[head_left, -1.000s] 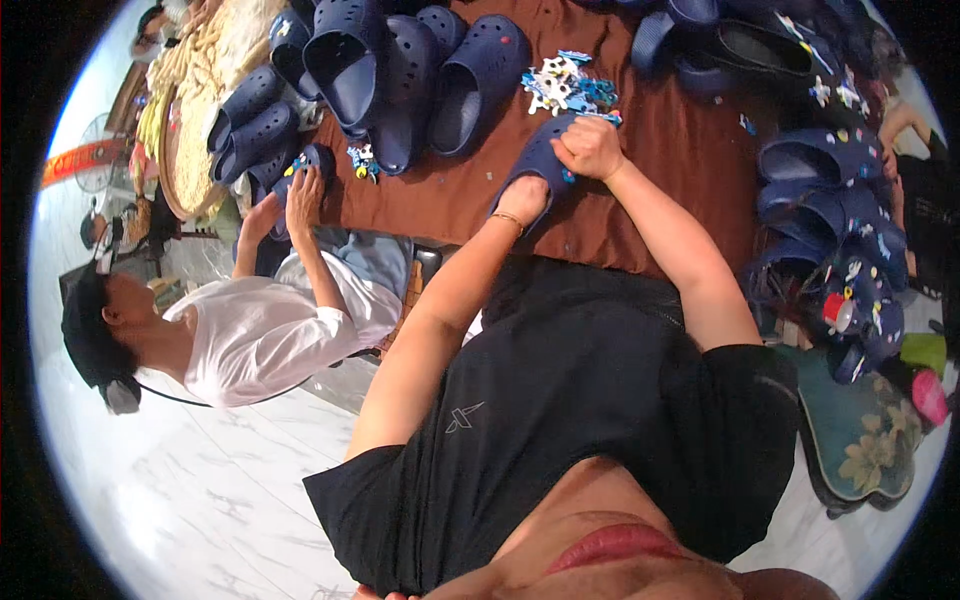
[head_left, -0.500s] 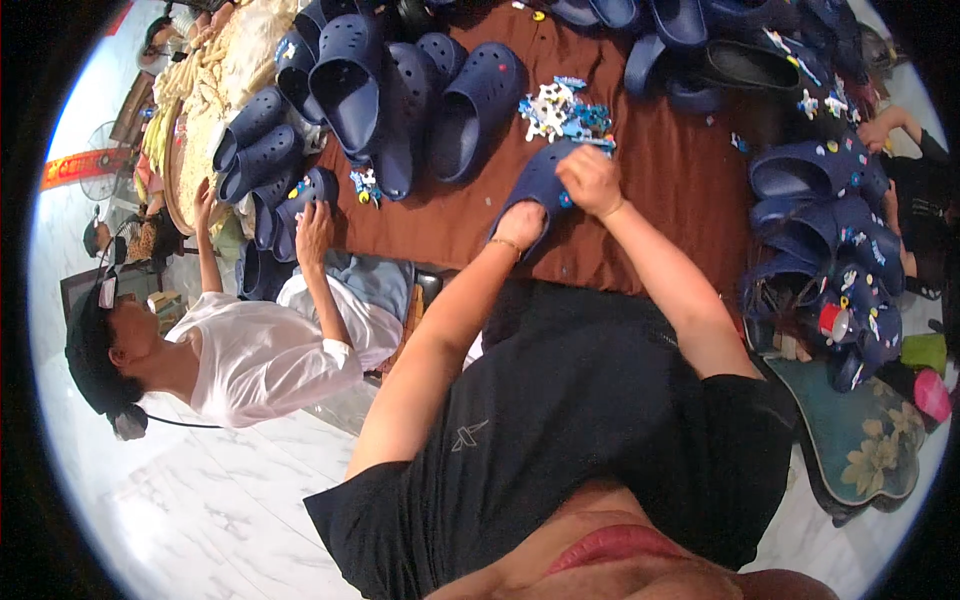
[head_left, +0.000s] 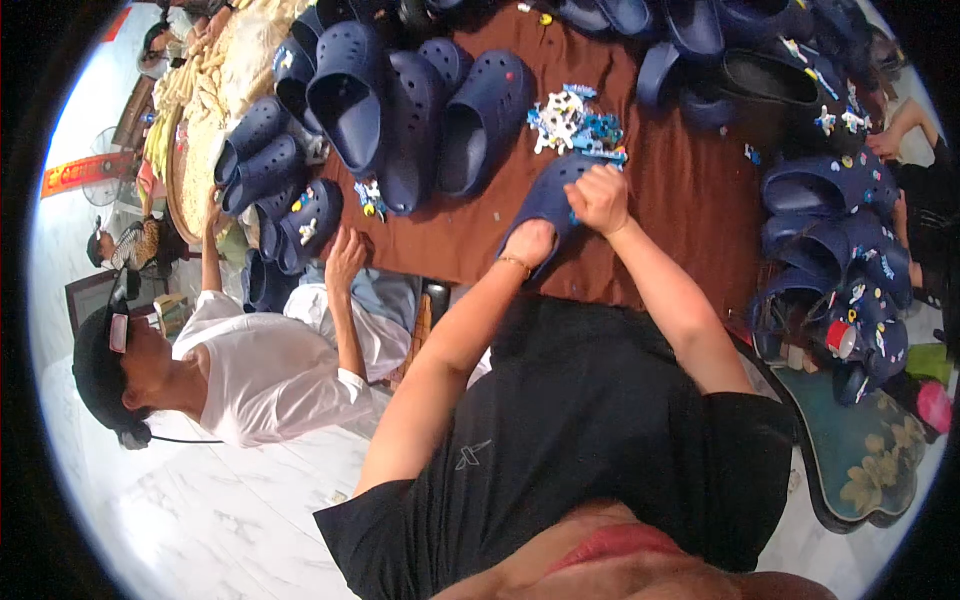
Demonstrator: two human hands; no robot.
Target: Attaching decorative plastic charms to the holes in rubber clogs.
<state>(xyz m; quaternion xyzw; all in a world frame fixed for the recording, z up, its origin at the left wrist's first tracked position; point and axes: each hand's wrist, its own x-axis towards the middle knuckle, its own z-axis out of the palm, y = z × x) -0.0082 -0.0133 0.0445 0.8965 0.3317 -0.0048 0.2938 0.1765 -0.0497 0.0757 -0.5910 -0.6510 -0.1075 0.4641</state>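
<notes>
A navy clog with holes in its upper lies on the brown cloth, its toe pointing away from me. My left hand is pushed into its foot opening and holds it from inside, the fingertips hidden. Against the right side of the upper, my right hand is closed in a fist-like pinch. What it pinches, if anything, is hidden; a small blue piece shows beside the fingers. Just beyond the toe lies a pile of white and blue shoe charms.
More navy clogs stand at the back left. Decorated clogs are stacked on the right. Brown cloth covers the table. A co-worker in a white shirt sits to my left, near a charm-decorated clog. A flowered cushion is at right.
The view has shifted slightly. My hands keep nearly the same place on the clog, the right still closed by the upper. The co-worker's near hand has come away from the decorated clog.
</notes>
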